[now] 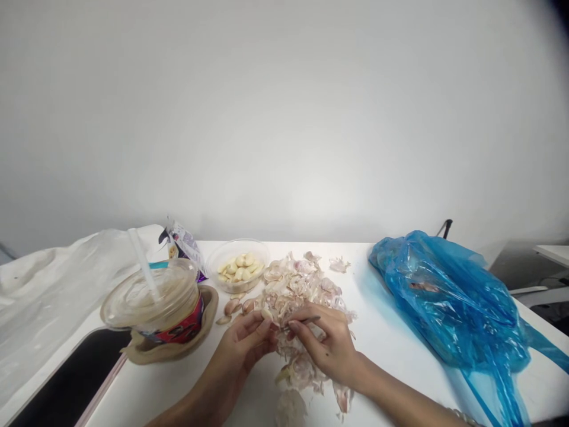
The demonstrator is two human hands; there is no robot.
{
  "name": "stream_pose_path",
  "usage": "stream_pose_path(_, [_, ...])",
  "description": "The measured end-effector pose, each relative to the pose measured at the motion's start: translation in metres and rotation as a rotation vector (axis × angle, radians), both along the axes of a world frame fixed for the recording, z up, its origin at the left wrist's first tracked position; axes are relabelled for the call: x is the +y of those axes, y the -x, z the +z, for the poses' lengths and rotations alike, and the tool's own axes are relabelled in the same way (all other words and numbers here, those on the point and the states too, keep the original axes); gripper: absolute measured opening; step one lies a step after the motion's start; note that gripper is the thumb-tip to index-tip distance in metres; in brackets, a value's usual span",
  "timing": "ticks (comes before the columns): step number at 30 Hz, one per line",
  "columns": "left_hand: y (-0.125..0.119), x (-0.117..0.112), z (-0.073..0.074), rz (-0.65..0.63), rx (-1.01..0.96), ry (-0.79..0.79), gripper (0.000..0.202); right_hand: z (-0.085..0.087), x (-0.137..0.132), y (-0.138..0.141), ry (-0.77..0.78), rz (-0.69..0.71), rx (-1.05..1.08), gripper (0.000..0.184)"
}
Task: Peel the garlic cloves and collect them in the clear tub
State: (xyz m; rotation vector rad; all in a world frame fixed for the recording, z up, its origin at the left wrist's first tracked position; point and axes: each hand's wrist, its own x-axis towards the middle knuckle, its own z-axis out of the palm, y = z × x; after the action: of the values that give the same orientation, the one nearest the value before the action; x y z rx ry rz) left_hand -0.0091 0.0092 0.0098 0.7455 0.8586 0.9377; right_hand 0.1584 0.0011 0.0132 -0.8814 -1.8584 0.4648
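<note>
Over peels [306, 287] | L hand [242, 347] pinching clove [267, 315] | R hand [329, 345] pinching thin item [312, 319]

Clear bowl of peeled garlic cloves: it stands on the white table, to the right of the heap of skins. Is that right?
Not quite. The head view shows the clear bowl of peeled garlic cloves standing on the white table, but to the left of the heap of skins.

- A single head-worn view looks forward and down from above the near side of the tabletop [382, 320]
- It squarely faces a pale wall [284, 118], which fills the upper half
- The left hand [245, 342] and right hand [331, 343] appear close, low and central, with forearms [391, 389] entering from the bottom edge
</note>
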Motion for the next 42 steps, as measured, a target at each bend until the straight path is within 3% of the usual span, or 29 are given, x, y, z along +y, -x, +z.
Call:
stream_pose_path(14, [0.003, 0.000, 0.005, 0.102, 0.020, -0.031, 0.012, 0.008, -0.001, -0.001, -0.024, -0.068, 0.098, 0.012])
stream_pose_path(20, [0.003, 0.001, 0.005, 0.088, 0.099, -0.071, 0.014, 0.009, -0.002, 0.000, -0.059, -0.110, 0.128, 0.011])
stream_pose_path(24, [0.003, 0.001, 0.003, 0.060, 0.076, -0.081, 0.028, 0.009, -0.001, 0.000, -0.047, -0.097, 0.124, 0.012])
stream_pose_path(28, [0.001, -0.002, 0.007, -0.021, 0.080, -0.144, 0.011, 0.010, -0.001, 0.000, -0.058, -0.094, 0.126, 0.011])
stream_pose_path(33, [0.000, -0.004, 0.013, 0.033, 0.101, -0.082, 0.019, 0.009, 0.000, -0.001, -0.051, -0.085, 0.127, 0.010])
stream_pose_path(36, [0.000, -0.003, 0.011, 0.070, 0.109, -0.071, 0.022, 0.007, 0.000, -0.001, -0.042, -0.071, 0.119, 0.010])
stream_pose_path(42, [0.001, 0.000, 0.002, -0.037, 0.088, -0.118, 0.016, 0.006, 0.001, -0.001, -0.008, -0.038, 0.077, 0.010])
